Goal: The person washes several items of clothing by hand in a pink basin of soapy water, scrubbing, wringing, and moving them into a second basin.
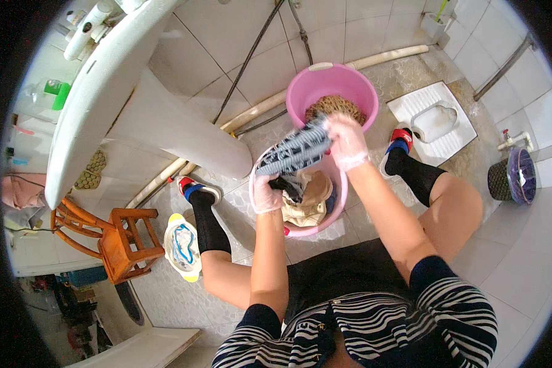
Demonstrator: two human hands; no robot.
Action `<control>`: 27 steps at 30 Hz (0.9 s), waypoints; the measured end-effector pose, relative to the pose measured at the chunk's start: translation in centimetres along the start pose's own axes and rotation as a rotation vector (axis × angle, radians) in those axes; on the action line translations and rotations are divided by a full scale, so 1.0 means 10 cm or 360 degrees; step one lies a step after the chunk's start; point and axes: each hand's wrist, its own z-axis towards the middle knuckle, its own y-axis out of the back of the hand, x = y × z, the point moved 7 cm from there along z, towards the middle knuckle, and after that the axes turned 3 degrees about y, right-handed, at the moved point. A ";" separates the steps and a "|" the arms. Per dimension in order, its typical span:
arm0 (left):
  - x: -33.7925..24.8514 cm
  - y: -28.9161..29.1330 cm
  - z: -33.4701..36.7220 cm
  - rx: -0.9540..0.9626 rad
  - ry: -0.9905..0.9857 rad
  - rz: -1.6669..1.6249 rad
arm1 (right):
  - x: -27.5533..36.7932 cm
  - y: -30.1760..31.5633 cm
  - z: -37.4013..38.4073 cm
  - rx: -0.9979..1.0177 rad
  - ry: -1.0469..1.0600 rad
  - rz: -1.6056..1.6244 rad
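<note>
Striped cloth (295,151), grey-blue with pale bands, is stretched between two gloved hands above a pink basin (340,199) on the tiled floor (533,257); judging by the twist in it, the step in hand looks like wringing or rubbing out a washed piece.

Going left to right: a white pedestal washbasin (104,92) rises at the far left, with a small orange wooden stool (124,242) below it and a white and yellow dish holding a blue item (182,247) just beside the person's left shin. The left hand (265,193), in a thin clear glove, has its grip clamped on the lower, dark end of the cloth, close over the basin's near rim. Inside the basin lie more clothes, a tan piece (313,196) uppermost. The right hand (348,140), gloved likewise, is closed tight on the upper end of the cloth. Behind it stands a taller pink bucket (331,86) with something brown and mesh-like inside. Farther right are a white squat toilet pan (438,119) and a dark waste basket (512,178).

In my judgement the next move calls for both hands to keep hold and turn against each other, with the cloth kept over the basin so that water drips into it.
</note>
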 end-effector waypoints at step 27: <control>-0.13 -0.09 -0.15 0.0248 -0.0154 0.0761 | -1.07 -0.23 -0.78 0.1338 -0.1412 -0.0361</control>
